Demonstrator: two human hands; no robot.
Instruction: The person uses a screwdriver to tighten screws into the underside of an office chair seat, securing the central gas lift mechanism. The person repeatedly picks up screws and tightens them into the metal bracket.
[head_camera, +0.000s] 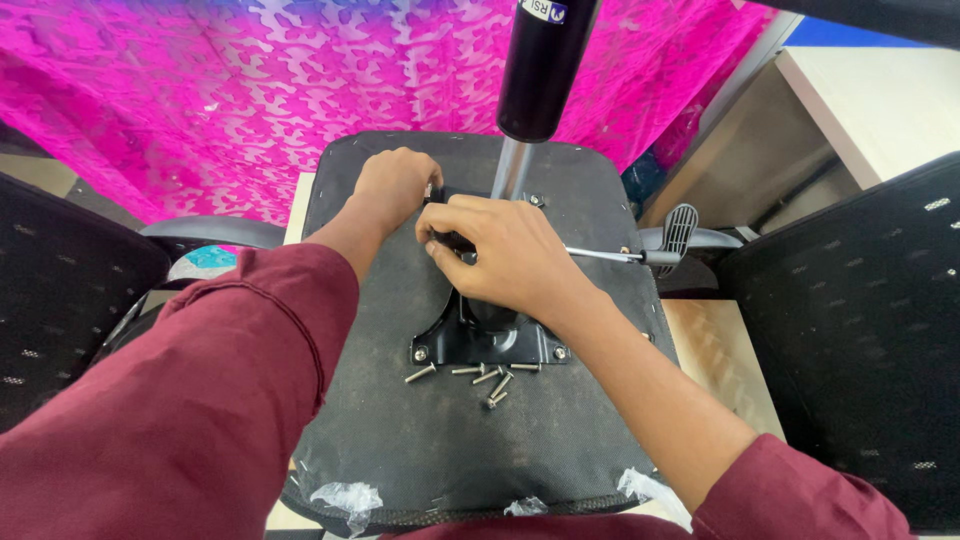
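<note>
Nearest me, I see loose screws (480, 377) lying on the upturned chair seat (400, 440), just below the black metal mounting plate (490, 342). Over that plate sits my right hand (505, 255), fingers curled shut around a small dark part at the plate's upper end — what exactly it pinches I cannot tell. Just beyond, touching the same spot, my left hand (393, 185) is closed into a loose fist; its hold is hidden. The gas cylinder (540, 70) rises behind both, a lever (640, 250) running right.
</note>
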